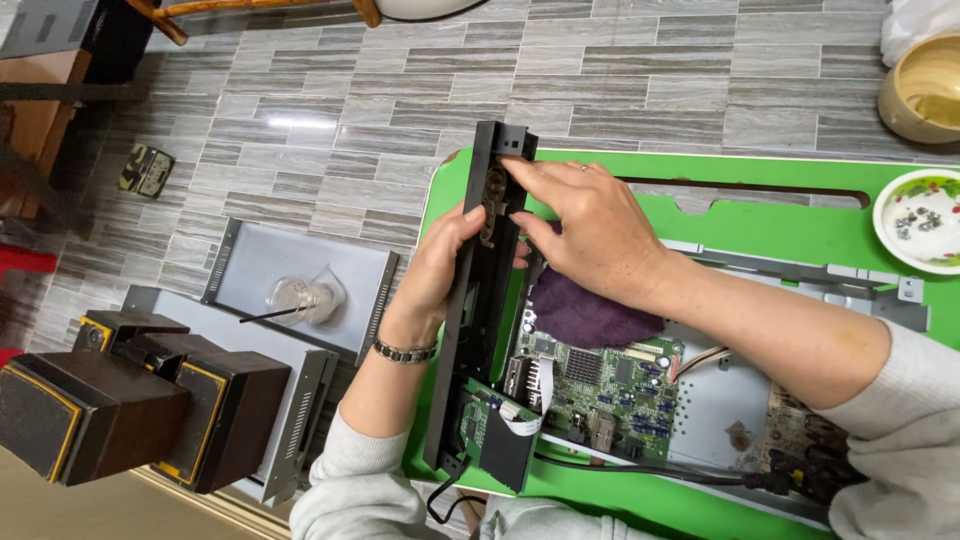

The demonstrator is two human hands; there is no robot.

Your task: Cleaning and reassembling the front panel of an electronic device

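Observation:
A long black front panel (478, 330) stands on edge along the left side of an opened device on a green table (760, 225). My left hand (438, 262) grips the panel from the left, about its middle. My right hand (590, 225) reaches over from the right, fingers pressing on the panel's upper part. Behind the panel lie a green circuit board (610, 385), a purple cloth (585, 310) and the grey metal chassis (710, 400). A smaller board with a white ribbon cable (520, 418) hangs at the panel's lower end.
A white bowl with small screws (920, 220) sits at the table's right edge. On the tiled floor to the left lie grey metal covers (300, 290) with a clear jar (298, 297), and dark speaker boxes (120, 395). A tan pot (925, 90) stands top right.

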